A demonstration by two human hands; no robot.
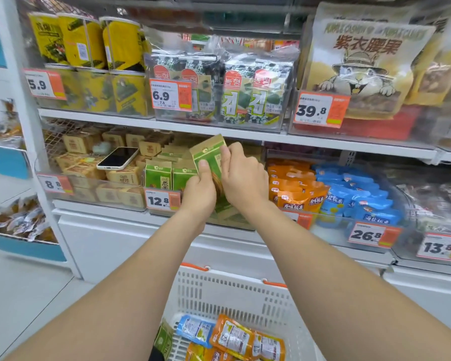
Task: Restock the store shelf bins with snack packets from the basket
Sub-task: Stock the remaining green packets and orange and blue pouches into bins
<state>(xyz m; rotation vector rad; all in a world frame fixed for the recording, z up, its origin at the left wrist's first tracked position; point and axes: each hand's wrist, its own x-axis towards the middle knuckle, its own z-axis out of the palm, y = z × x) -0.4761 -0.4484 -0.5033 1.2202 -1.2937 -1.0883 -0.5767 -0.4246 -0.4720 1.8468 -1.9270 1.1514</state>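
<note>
Item: packet [208, 156], green, over the shelf's [219, 135] front edge. Probably light, crinkly, slippery. Your left hand [199, 191] grips its lower part; your right hand [242, 175] pinches the right edge. Hold it by the edges.

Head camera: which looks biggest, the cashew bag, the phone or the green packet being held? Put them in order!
1. Cashew bag, clearly largest.
2. Green packet and phone look about alike; the packet is partly hidden, so unranked.
</note>
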